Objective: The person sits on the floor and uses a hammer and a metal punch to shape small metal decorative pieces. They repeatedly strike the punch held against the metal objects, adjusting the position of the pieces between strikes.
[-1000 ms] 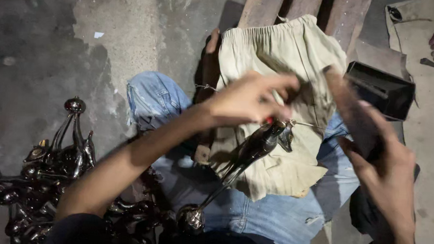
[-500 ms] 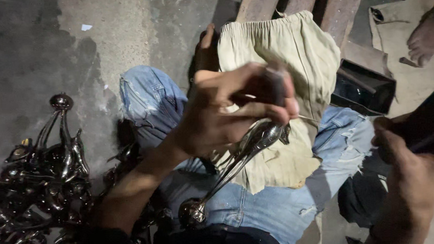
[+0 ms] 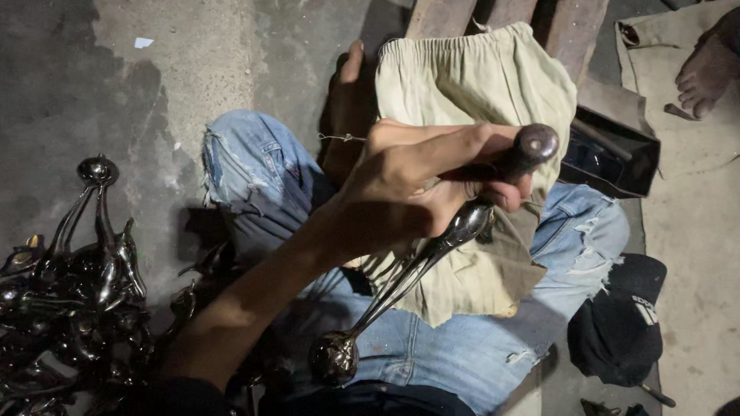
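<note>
Gone from view is the right hand; left hand [image 3: 424, 181] now grips a dark round-ended tool [image 3: 526, 152] above the long metal spoon-like piece [image 3: 421, 267], steadied over cloth-covered lap [image 3: 481, 89], centre frame.

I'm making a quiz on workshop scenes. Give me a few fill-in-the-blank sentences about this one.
The left hand grips a long ____ piece with a round knob at its lower end.
A beige cloth lies over the person's blue ____.
A heap of similar pieces lies on the ____ side of the picture.

Missing words: metal; jeans; left
</note>
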